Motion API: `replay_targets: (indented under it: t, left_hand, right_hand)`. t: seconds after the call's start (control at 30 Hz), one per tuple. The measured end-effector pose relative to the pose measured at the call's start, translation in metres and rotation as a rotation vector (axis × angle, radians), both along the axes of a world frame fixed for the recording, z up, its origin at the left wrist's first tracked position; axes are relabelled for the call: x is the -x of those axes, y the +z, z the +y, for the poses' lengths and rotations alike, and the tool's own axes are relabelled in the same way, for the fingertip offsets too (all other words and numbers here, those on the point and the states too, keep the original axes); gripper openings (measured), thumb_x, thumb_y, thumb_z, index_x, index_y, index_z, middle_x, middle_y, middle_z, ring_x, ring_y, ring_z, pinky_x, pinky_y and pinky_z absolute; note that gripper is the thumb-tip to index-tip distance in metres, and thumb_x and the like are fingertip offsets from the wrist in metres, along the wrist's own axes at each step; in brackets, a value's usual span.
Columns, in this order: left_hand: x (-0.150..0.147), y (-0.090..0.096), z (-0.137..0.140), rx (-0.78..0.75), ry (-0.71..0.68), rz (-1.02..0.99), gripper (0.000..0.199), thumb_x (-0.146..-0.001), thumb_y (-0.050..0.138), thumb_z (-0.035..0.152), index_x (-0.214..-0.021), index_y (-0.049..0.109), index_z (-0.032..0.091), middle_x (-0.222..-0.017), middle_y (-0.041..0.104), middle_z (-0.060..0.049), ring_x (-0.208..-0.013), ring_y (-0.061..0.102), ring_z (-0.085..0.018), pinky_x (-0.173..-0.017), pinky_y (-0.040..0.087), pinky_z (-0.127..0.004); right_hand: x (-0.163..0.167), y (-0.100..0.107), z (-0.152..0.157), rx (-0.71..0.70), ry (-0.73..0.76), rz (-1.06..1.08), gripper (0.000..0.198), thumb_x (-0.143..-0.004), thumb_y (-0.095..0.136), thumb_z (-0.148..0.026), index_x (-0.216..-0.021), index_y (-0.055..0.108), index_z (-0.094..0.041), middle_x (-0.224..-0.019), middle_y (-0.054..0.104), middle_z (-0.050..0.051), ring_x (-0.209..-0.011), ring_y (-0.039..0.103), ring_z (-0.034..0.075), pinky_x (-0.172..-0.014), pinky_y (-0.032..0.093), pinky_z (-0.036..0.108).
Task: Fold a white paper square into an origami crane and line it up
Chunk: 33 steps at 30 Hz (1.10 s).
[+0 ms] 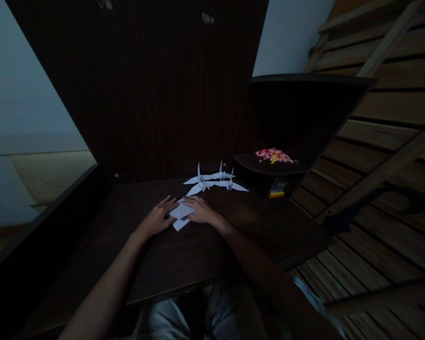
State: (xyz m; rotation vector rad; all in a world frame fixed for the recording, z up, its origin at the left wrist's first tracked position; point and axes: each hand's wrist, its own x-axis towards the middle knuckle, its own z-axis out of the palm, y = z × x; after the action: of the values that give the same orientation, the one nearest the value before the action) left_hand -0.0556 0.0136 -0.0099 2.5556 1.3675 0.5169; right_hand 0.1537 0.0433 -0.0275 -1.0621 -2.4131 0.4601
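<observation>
In the lower centre of the frame, a piece of white paper [181, 212] is held against the dark tabletop [177, 264] under both hands. Its left side is covered by the fingers of the left hand [159, 216], and its upper right side by those of the right hand [200, 211]. On neither hand is a fist made: the fingers are stretched out and laid on the paper, with the left thumb set near its lower left edge.

As for progress, the folding of this piece can be judged only partly done. A flat, layered shape has been formed, with a broad pointed part above and a narrower strip poking out below; no raised or spread parts are seen on it, so shaping seems to be left.

Just beyond the fingertips, at the middle of the frame, white folded paper birds [230, 185] are set close together, their wings spread and slim points upright; these look complete, though in this dim light their exact number cannot be settled. To the right of centre, a heap of small colourful pieces [274, 155] is kept on a dark corner shelf [248, 161].
</observation>
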Motion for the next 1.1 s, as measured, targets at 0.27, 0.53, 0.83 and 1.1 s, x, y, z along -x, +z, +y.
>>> replay_targets:
  t: [0.27,0.53,0.83,1.1]
  left_hand:
    - [0.004,0.009,-0.005,0.195,-0.147,0.14,0.066,-0.083,0.051,0.039,-0.144,0.03,0.025,-0.152,0.019,-0.007,-0.141,0.015,-0.026,-0.113,0.014,-0.052]
    - [-0.004,0.003,-0.006,0.103,-0.07,0.127,0.06,-0.093,0.03,0.051,-0.142,0.034,0.017,-0.149,0.029,-0.012,-0.14,0.022,-0.025,-0.114,0.01,-0.05]
    - [-0.012,-0.013,-0.006,0.034,-0.093,0.168,0.061,-0.096,0.022,0.045,-0.145,0.024,0.009,-0.152,0.02,-0.015,-0.141,0.016,-0.023,-0.115,0.017,-0.043]
    - [-0.012,-0.02,-0.008,0.097,-0.042,0.194,0.068,-0.094,0.017,0.052,-0.147,0.017,0.009,-0.154,0.013,-0.015,-0.142,0.01,-0.026,-0.114,0.016,-0.046]
  right_hand:
    - [-0.011,0.012,-0.005,0.131,0.138,-0.172,0.103,-0.061,0.069,-0.066,-0.144,0.032,-0.017,-0.153,0.02,0.014,-0.142,0.015,0.032,-0.113,0.018,0.047]
    - [-0.005,0.001,-0.001,0.157,0.117,-0.124,0.068,-0.086,0.047,-0.057,-0.142,0.036,-0.019,-0.152,0.023,0.008,-0.142,0.013,0.025,-0.116,0.014,0.041]
    - [-0.004,0.003,-0.004,0.116,0.129,-0.217,0.063,-0.089,0.046,-0.035,-0.145,0.028,-0.011,-0.153,0.019,0.011,-0.143,0.01,0.023,-0.117,0.012,0.04]
    - [0.007,-0.005,-0.019,-0.121,0.067,-0.223,0.057,-0.093,0.035,-0.03,-0.141,0.031,0.0,-0.149,0.025,0.02,-0.141,0.018,0.026,-0.116,0.015,0.042]
